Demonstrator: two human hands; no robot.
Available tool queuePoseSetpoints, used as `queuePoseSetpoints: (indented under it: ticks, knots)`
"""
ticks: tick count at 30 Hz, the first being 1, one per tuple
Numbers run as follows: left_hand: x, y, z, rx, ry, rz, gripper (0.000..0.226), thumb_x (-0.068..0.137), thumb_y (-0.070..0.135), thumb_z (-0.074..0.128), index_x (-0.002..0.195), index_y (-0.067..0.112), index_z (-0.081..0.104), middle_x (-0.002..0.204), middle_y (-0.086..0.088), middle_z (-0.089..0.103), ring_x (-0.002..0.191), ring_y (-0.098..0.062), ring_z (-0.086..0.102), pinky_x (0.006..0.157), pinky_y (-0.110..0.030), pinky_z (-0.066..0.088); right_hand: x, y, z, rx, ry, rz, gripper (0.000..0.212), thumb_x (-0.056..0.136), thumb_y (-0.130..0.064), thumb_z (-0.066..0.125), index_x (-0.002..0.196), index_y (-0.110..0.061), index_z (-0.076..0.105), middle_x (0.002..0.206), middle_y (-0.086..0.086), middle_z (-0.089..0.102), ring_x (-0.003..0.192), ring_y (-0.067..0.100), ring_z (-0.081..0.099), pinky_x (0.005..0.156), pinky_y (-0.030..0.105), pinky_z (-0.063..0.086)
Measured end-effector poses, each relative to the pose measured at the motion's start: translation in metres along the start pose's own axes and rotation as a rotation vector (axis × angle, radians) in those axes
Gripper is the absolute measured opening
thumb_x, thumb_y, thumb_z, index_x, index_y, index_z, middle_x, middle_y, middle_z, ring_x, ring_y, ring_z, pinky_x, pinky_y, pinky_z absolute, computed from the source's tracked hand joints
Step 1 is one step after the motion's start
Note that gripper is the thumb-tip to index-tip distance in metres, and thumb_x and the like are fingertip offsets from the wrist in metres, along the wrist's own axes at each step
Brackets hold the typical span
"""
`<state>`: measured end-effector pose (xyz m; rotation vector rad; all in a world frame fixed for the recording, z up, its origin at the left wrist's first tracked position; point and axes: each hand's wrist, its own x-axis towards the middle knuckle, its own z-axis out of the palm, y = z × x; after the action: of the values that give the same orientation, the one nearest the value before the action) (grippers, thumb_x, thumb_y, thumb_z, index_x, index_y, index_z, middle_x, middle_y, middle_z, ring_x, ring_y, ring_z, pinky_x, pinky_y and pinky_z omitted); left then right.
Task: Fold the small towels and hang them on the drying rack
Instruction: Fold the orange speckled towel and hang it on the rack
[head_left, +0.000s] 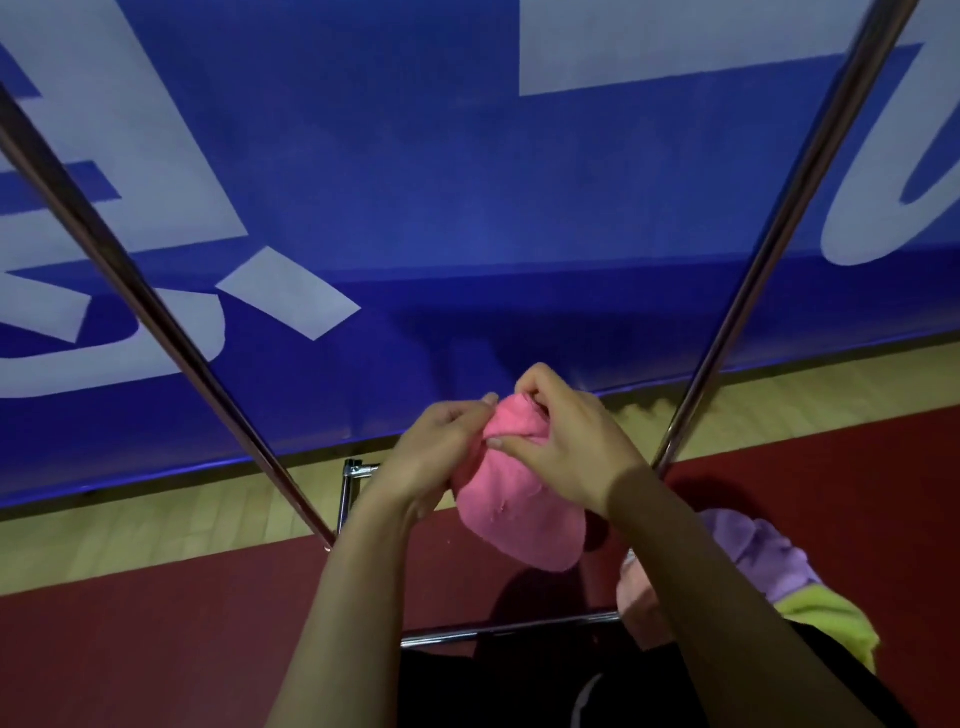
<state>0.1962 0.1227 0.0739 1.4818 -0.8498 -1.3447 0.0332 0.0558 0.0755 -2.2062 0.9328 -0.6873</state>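
Just below the centre of the frame both hands hold a pink towel (519, 499) up in the air between the two slanting steel bars of the drying rack (156, 312). The left hand (441, 457) pinches the cloth at its upper edge with thumb and fingertips, and the right hand (566, 447) has its grip clamped on the same bunched top, thumb pressed across the front. Below the hands the towel hangs in a soft rounded lobe, touching no bar. It looks light and limp, a fleecy cloth that will sag and crumple wherever it is not held, so it should take a fold only if two corners or a straight hem are found and drawn taut (the bunch under the fingers hides which edge is which). It seems neither slippery nor fragile; a light pinch at the corners ought to carry it. At the lower right of the frame a lilac towel (758, 551), a pale pink one and a yellow-green towel (836, 623) are heaped together, partly behind the right forearm; what they lie on cannot be told. A lower horizontal rail (509, 629) of the rack crosses beneath the hands, over a dark red floor (156, 649).
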Motion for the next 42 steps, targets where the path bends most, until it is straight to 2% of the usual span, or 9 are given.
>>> queuePoseSetpoints:
  ticks: [6,11,14,17,20,24,31,37,42]
  knots:
    - [0.001,0.011,-0.003,-0.174,-0.026,0.002,0.043,0.097,0.019,0.069,0.119,-0.017,0.064,0.129,-0.043,0.059,0.110,-0.040,0.062,0.111,-0.058,0.043,0.013,0.005,0.002,0.063,0.006,0.011,0.025,0.081,-0.034,0.084,0.087,-0.023,0.062,0.084,-0.008,0.068,0.080,0.009,0.061,0.070,0.023,0.047]
    - [0.018,0.005,-0.004,-0.337,0.089,-0.080,0.020,0.096,0.006,0.067,0.093,-0.012,0.073,0.100,-0.029,0.069,0.099,-0.035,0.064,0.112,-0.054,0.044,0.026,0.014,0.010,-0.066,0.029,-0.016,0.032,0.082,-0.038,0.083,0.096,-0.014,0.068,0.104,-0.004,0.058,0.097,0.016,0.054,0.088,0.027,0.045]
    - [0.024,0.005,-0.001,-0.381,0.156,-0.063,0.019,0.098,0.003,0.064,0.085,-0.002,0.077,0.089,-0.023,0.072,0.087,-0.032,0.067,0.105,-0.054,0.049,0.029,0.011,0.007,-0.090,0.023,0.027,0.034,0.083,-0.045,0.081,0.103,-0.021,0.068,0.114,-0.009,0.049,0.108,0.011,0.042,0.094,0.017,0.036]
    - [0.028,0.005,0.000,-0.457,0.190,-0.014,0.018,0.097,-0.004,0.059,0.107,-0.007,0.074,0.100,-0.025,0.075,0.089,-0.032,0.072,0.101,-0.048,0.053,0.028,0.010,0.007,-0.092,0.035,0.037,0.026,0.085,-0.043,0.079,0.103,-0.028,0.067,0.112,-0.010,0.042,0.105,0.008,0.037,0.083,0.008,0.034]
    - [0.030,0.006,0.000,-0.536,0.123,0.000,0.038,0.092,-0.001,0.066,0.128,-0.013,0.062,0.115,-0.027,0.071,0.102,-0.032,0.070,0.098,-0.042,0.057,0.026,0.011,0.011,-0.029,0.060,0.010,0.020,0.087,-0.028,0.079,0.104,-0.029,0.068,0.105,-0.008,0.043,0.098,0.008,0.047,0.081,0.007,0.036]
    - [0.033,0.004,0.003,-0.498,0.193,-0.029,0.035,0.095,-0.004,0.065,0.130,-0.008,0.063,0.101,-0.019,0.074,0.084,-0.023,0.072,0.077,-0.030,0.062,0.024,0.009,0.011,-0.008,-0.018,-0.007,0.021,0.087,-0.021,0.075,0.088,-0.034,0.060,0.091,-0.012,0.060,0.081,0.000,0.056,0.069,0.012,0.039]
    - [0.029,0.011,-0.015,-0.475,0.229,0.067,0.030,0.106,0.000,0.047,0.116,0.011,0.073,0.090,-0.016,0.072,0.082,-0.024,0.070,0.078,-0.036,0.061,0.025,0.022,-0.009,0.059,-0.246,0.070,0.014,0.082,-0.039,0.073,0.093,-0.031,0.071,0.085,-0.011,0.073,0.081,0.010,0.067,0.079,0.035,0.055]
    - [0.023,0.012,-0.035,-0.635,0.232,0.086,0.034,0.106,0.004,0.041,0.120,0.016,0.070,0.090,-0.006,0.075,0.085,-0.021,0.066,0.086,-0.041,0.056,0.014,0.040,-0.033,0.016,-0.366,0.115,0.031,0.100,-0.021,0.065,0.072,-0.034,0.060,0.063,-0.026,0.060,0.060,-0.007,0.051,0.062,0.013,0.040]
    - [0.012,0.018,-0.036,-0.747,0.002,0.160,0.043,0.088,0.007,0.052,0.128,0.010,0.069,0.081,-0.001,0.068,0.071,-0.013,0.067,0.082,-0.032,0.058,0.012,0.025,-0.031,0.128,-0.473,0.114,0.008,0.099,-0.026,0.066,0.098,-0.026,0.073,0.096,-0.006,0.077,0.091,0.005,0.069,0.085,0.028,0.053]
